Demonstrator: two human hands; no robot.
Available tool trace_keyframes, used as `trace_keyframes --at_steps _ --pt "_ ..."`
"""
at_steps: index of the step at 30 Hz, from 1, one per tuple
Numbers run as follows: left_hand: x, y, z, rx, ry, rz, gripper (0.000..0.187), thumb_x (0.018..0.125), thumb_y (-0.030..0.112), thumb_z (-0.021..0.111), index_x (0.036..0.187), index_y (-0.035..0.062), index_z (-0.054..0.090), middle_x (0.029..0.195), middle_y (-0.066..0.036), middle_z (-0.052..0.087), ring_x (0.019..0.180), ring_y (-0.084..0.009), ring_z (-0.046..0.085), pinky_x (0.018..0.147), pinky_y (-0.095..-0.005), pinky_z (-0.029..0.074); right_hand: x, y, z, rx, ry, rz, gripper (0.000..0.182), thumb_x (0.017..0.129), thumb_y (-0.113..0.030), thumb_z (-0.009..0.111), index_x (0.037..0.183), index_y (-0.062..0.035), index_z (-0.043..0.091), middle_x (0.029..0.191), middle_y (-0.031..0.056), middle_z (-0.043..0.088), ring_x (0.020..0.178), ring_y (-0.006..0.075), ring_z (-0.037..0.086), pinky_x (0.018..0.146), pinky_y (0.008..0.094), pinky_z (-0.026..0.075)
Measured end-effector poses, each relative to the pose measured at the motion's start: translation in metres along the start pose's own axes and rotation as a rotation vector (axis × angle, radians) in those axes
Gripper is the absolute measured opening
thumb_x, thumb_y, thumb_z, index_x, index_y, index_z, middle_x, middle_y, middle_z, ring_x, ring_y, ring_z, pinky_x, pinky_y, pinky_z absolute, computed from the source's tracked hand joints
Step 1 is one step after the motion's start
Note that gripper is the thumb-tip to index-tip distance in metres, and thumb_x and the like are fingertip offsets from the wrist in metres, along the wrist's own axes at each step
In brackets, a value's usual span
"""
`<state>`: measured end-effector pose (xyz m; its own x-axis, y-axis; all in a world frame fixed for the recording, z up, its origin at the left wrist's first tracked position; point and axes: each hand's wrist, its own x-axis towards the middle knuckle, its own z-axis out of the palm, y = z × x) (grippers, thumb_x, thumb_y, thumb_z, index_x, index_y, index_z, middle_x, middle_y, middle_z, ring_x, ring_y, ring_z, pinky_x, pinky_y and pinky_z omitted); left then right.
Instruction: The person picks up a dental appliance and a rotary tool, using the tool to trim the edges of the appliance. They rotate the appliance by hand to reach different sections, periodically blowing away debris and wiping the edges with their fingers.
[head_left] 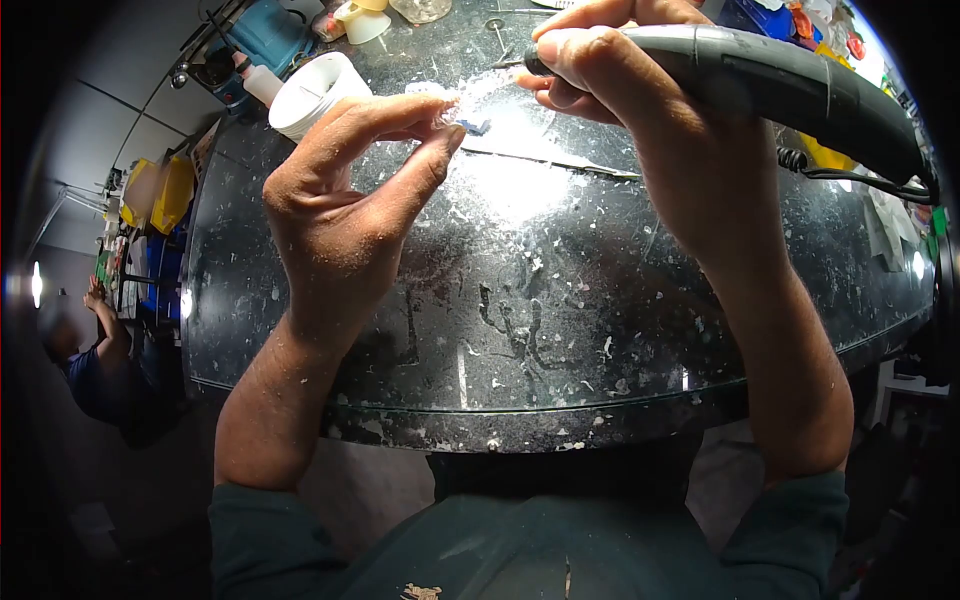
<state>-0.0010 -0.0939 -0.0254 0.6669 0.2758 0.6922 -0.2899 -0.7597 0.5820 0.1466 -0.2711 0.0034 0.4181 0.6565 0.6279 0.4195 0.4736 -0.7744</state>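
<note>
My left hand (350, 190) pinches a small, pale, glary piece (447, 112) between thumb and forefinger, above the dark, speckled worktop (520, 300). Dust covers its skin. My right hand (690, 150) is wrapped round a thick black handpiece (770, 80), whose front end lies near the thumb and whose back end curves away to the right. The tip of the tool is hard to make out in the bright light. Just right of the left fingertips is a small blue bit (475, 127). A thin metal tool (560, 162) lies on the worktop between the hands.
White stacked cups (318, 92), a bottle (258, 80) and a blue device (268, 35) stand at the back left. A coiled cable (793, 160) hangs at the right. Coloured items crowd the back right corner. Another person (110, 350) is at the far left.
</note>
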Motion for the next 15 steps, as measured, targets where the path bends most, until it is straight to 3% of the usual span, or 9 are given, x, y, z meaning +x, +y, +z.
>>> trace_keyframes --at_steps 15 --pt "-0.0006 -0.005 -0.0007 -0.072 0.026 -0.056 0.024 0.083 -0.001 0.077 0.106 0.0036 0.074 0.096 -0.007 0.073 0.093 -0.0134 0.069 0.083 -0.0261 0.054 0.0008 -0.0022 0.0018 -0.101 -0.007 -0.004 0.025 0.098 -0.015 0.062 0.116 0.002 0.06 0.1 0.0106 0.068 0.096 0.0203 0.069 0.083 0.0301 0.058"
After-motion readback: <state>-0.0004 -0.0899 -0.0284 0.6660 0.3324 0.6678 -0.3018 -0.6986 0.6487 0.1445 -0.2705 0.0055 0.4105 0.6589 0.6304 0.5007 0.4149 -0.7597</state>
